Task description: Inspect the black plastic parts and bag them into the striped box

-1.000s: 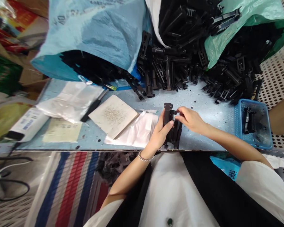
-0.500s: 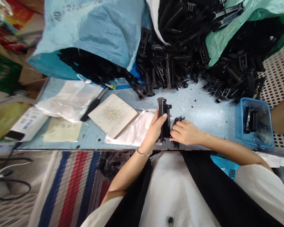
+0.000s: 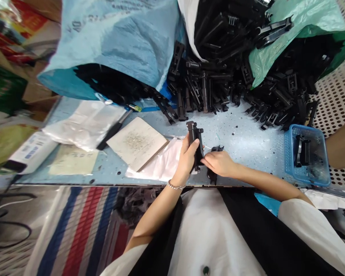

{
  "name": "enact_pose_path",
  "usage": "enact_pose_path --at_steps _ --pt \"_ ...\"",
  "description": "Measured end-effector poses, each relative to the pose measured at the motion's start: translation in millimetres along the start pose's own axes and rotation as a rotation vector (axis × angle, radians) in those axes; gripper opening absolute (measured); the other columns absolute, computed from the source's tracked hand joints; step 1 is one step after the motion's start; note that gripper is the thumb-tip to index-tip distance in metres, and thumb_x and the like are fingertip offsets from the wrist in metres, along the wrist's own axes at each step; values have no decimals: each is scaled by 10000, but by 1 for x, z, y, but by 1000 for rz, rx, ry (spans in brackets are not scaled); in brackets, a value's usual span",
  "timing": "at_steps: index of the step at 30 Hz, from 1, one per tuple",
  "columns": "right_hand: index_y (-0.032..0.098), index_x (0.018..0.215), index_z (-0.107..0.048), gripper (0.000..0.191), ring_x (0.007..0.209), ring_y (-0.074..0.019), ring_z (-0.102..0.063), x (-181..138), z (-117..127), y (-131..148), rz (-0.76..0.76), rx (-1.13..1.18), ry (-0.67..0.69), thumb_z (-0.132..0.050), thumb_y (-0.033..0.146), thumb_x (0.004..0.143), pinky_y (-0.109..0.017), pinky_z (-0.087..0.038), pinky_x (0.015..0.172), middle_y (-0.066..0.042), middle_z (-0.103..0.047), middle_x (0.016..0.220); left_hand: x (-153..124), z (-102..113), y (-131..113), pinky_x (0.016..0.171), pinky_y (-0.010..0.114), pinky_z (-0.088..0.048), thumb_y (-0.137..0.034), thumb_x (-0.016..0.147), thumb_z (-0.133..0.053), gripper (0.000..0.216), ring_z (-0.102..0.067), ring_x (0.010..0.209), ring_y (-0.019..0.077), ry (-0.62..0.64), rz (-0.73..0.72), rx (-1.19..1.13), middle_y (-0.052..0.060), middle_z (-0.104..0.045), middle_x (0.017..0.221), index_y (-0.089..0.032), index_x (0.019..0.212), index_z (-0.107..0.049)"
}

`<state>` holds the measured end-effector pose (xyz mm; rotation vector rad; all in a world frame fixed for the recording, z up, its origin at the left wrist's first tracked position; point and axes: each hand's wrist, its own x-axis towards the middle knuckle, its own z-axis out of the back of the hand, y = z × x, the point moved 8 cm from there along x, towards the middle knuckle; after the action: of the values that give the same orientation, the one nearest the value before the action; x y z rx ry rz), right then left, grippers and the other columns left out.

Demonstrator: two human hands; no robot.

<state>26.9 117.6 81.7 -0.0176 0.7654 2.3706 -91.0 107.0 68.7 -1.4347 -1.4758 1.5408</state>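
My left hand (image 3: 187, 156) is closed around a long black plastic part (image 3: 194, 143) with short studs at its ends, tilted slightly above the tabletop. Its thumb lies across the part's front face. Close by on the right, my right hand (image 3: 218, 162) has its fingers pressed together against the part's lower right edge. Whatever those fingertips pinch is too small or hidden to tell. Beneath and behind the right hand lies a second black plastic part (image 3: 212, 176), partly covered by the fingers. A thin pale sliver shows between the two parts.
Black parts lie heaped (image 3: 205, 90) at the back, below a blue bag (image 3: 117, 38) and a green bag (image 3: 316, 34). A blue basket (image 3: 289, 153) at right holds black parts. At left are a square board (image 3: 136, 142), plastic bags (image 3: 84, 120) and a white box (image 3: 36, 153). Someone's bare skin (image 3: 343, 145) shows at far right.
My right hand has shifted left from the second part to the held part's lower edge, fingers drawn together. The held part has tilted a little. The camera view has shifted slightly.
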Motion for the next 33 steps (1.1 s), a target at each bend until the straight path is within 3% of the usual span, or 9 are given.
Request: enact_pose_path --at_steps 2,6,10,13,19,21,25,29,33 --pt "187 851 -626 429 705 -182 -629 -1 0 -6 -63 93 13 -360 419 1095 -294 -396 645 -60 -698 804 -1 -1 -4 723 288 -557 -435 916 -636 380 -657 782 155 -2 -15 -5 9 -668 869 -218 1226 -594" --pt "174 982 -632 302 853 -225 -652 -10 5 0 108 -27 -74 -525 451 1036 -301 -380 667 -109 -721 975 0 -2 -5 669 276 -544 -440 931 -616 407 -653 743 153 23 5 -40 7 -673 841 -224 1274 -575" --pt "184 869 -598 356 700 -185 -611 -18 0 -6 58 -89 -84 -425 415 1078 -288 -325 603 -57 -677 779 2 2 -5 663 280 -554 -450 925 -633 471 -661 743 154 0 9 -59 16 -683 884 -234 1335 -551" --pt "185 935 -582 316 772 -193 -620 -19 5 -1 74 -30 -160 -473 458 1051 -289 -371 643 -79 -684 882 2 1 -4 680 291 -565 -459 936 -619 500 -661 748 157 11 1 -45 21 -679 890 -235 1373 -527" --pt "214 784 -462 367 532 -126 -521 -13 -9 -17 -215 502 27 -268 319 1077 -259 -395 563 15 -562 630 -1 -2 -4 745 318 -577 -438 935 -626 529 -678 831 182 17 -61 13 26 -679 906 -242 1411 -506" --pt "215 819 -473 344 552 -131 -535 -15 -7 -16 -207 581 25 -295 363 1073 -264 -423 574 14 -576 655 -2 0 -6 740 317 -576 -433 936 -623 522 -682 836 183 4 -46 -4 27 -678 912 -243 1408 -505" --pt "199 901 -549 260 814 -191 -617 -18 9 -1 -23 308 -153 -540 440 999 -304 -455 700 -76 -675 901 -3 -1 -8 706 309 -567 -439 939 -616 485 -682 812 177 26 -18 -25 27 -677 907 -240 1373 -529" --pt "195 777 -528 490 561 -137 -549 -16 -12 -7 -162 456 53 -230 407 1103 -269 -423 590 -6 -579 620 -4 -5 -9 715 306 -563 -453 932 -627 525 -675 806 174 29 -76 10 16 -672 885 -265 1408 -508" --pt "186 893 -587 359 731 -175 -609 -18 8 -3 -34 208 -40 -424 457 1063 -293 -439 655 -58 -662 815 -4 -7 -8 699 292 -557 -442 931 -622 511 -666 787 166 48 -20 -26 9 -666 869 -246 1390 -513"
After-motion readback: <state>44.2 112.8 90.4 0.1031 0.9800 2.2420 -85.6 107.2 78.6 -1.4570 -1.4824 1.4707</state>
